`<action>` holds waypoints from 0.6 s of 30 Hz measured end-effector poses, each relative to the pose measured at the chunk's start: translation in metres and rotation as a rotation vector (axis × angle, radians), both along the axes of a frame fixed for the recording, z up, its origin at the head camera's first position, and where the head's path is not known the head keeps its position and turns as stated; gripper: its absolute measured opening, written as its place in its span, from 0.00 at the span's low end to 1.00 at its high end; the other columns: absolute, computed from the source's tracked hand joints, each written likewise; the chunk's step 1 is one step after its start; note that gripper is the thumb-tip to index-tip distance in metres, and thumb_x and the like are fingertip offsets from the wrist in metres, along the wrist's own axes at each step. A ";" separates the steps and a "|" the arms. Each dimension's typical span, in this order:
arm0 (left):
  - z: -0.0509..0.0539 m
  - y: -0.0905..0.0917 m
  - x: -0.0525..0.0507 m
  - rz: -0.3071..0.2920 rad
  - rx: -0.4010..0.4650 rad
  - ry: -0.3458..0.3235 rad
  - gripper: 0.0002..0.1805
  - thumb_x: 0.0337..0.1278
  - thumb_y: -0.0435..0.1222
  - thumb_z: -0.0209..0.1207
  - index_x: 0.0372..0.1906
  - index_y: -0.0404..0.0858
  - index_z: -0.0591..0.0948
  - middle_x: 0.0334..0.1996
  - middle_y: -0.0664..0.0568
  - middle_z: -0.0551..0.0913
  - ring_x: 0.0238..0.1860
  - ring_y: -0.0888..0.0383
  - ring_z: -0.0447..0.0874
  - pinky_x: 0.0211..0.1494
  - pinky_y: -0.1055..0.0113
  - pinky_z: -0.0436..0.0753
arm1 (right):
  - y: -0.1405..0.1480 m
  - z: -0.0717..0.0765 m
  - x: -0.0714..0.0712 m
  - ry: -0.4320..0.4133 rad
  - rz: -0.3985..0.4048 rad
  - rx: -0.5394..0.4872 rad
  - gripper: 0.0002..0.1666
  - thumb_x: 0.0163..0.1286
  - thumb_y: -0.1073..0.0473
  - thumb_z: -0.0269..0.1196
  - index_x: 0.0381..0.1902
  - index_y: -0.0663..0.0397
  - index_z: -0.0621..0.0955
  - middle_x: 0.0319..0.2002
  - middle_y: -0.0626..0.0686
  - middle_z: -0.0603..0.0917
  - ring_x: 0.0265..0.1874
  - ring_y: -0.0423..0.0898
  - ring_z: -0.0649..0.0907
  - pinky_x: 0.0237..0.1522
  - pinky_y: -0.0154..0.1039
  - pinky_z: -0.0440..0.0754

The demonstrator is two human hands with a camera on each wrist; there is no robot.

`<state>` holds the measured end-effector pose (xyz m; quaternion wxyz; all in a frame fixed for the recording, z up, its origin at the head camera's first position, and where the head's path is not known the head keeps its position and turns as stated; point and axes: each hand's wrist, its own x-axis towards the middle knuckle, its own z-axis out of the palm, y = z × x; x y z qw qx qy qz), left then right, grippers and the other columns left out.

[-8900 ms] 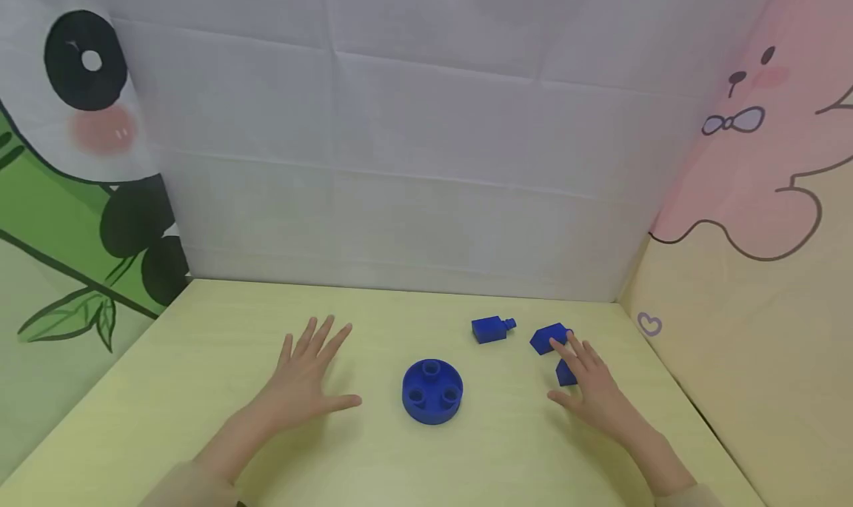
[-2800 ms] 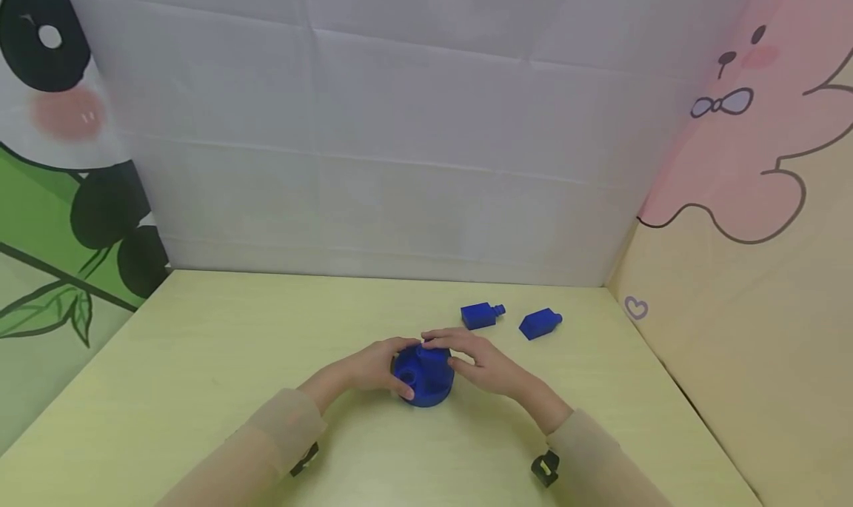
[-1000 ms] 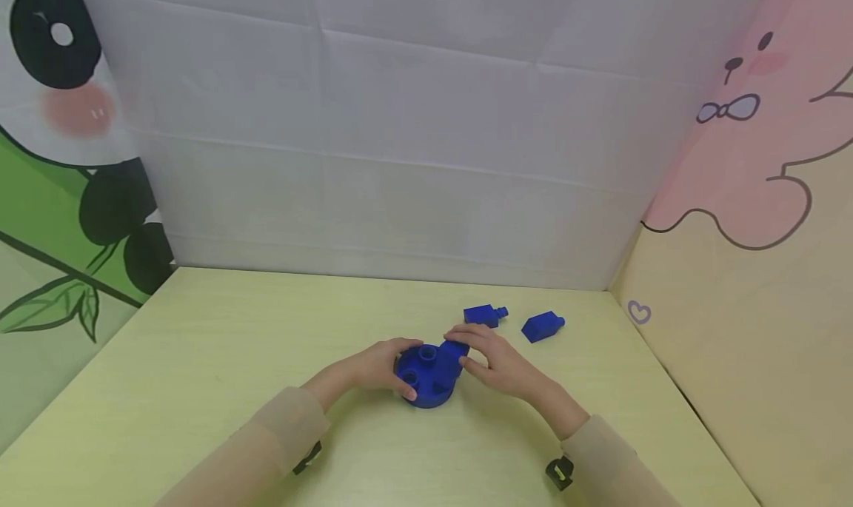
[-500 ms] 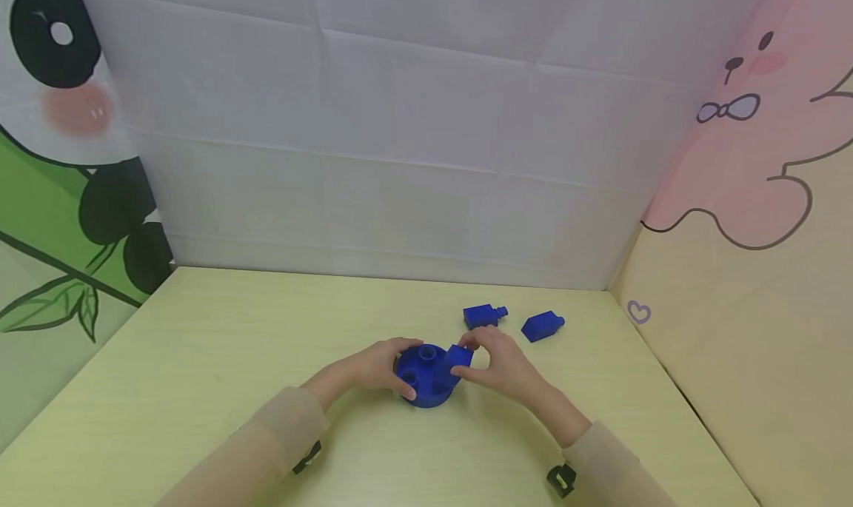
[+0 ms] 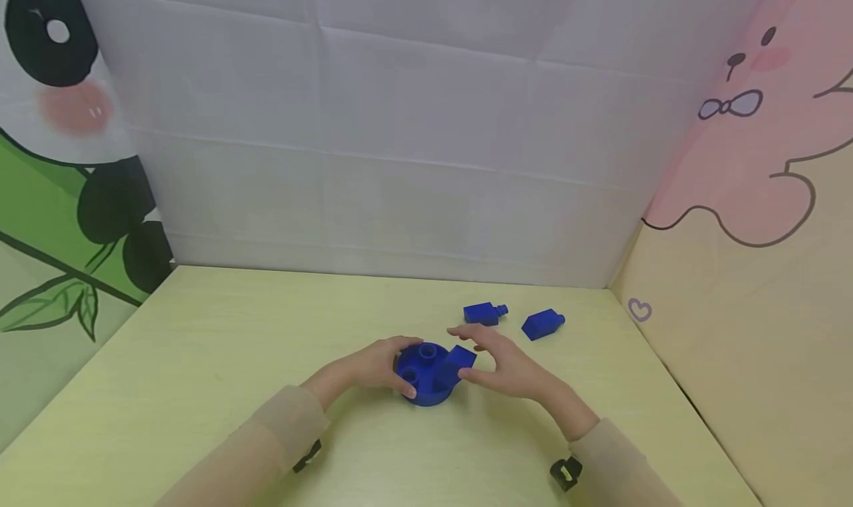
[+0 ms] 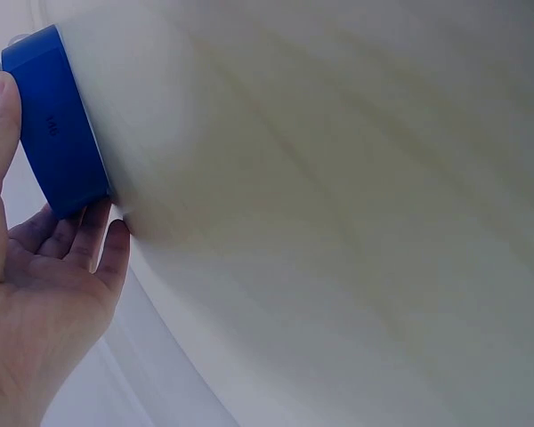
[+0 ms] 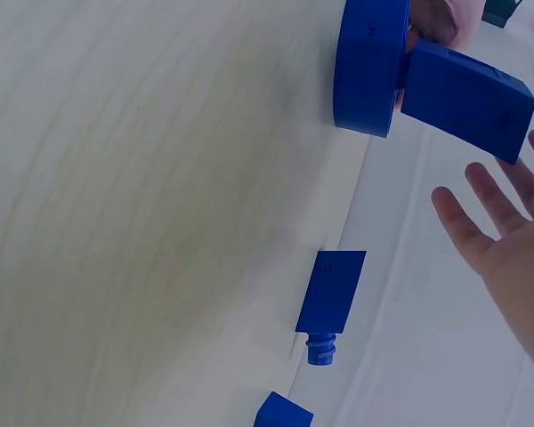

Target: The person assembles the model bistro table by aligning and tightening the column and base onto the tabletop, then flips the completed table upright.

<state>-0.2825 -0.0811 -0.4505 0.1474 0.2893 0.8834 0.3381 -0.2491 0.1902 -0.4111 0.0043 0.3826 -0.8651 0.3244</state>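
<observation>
My left hand (image 5: 376, 365) gripped the round blue base (image 5: 425, 399), and my right hand (image 5: 504, 363) stood wide, its thumb touching or just beside the leaning block (image 5: 458, 360) at the base's three o'clock. I judged that one set in, though how firmly I couldn't tell. The twelve and eight o'clock sockets (image 5: 428, 352) sat bare; the nearer loose block (image 5: 481, 314) and farther loose block (image 5: 541, 325) lay on the surface (image 5: 280, 329), towards half past one and two, seemingly left to fit.
</observation>
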 end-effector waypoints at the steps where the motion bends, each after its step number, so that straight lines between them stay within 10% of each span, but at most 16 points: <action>1: 0.000 0.000 0.000 0.003 0.001 -0.001 0.49 0.37 0.47 0.74 0.68 0.37 0.64 0.65 0.42 0.69 0.63 0.43 0.69 0.63 0.48 0.69 | 0.001 0.000 -0.001 0.000 0.035 0.001 0.34 0.66 0.50 0.61 0.67 0.47 0.66 0.65 0.46 0.70 0.62 0.48 0.72 0.57 0.49 0.74; 18: -0.006 0.000 -0.004 0.007 0.012 -0.014 0.50 0.38 0.47 0.74 0.68 0.37 0.64 0.65 0.43 0.69 0.63 0.45 0.69 0.63 0.49 0.68 | 0.000 -0.004 -0.002 0.062 0.097 0.062 0.23 0.71 0.51 0.56 0.60 0.50 0.74 0.60 0.47 0.76 0.62 0.47 0.72 0.61 0.47 0.71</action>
